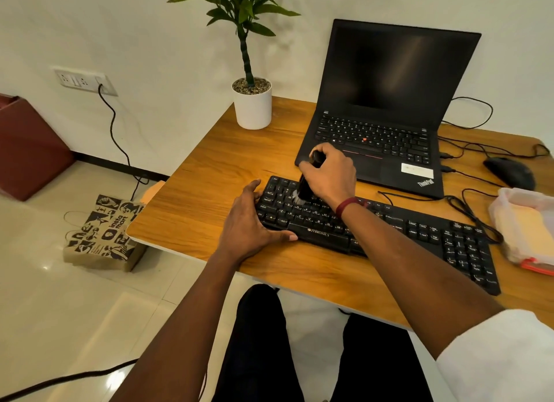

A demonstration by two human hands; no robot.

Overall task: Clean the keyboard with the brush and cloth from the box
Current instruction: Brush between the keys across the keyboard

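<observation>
Closing round the brush (308,179), the right hand's (329,173) grip sets bristles on the keyboard (389,227).

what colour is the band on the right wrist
Dark red wristband, seen in the head view.

A small office or home desk corner: a wooden table (209,173) against a plain white wall carries an open black laptop (386,107), a black wired keyboard (419,233), a black mouse (509,172) and a white potted plant (253,101); glossy tiled floor (60,305) below.
</observation>
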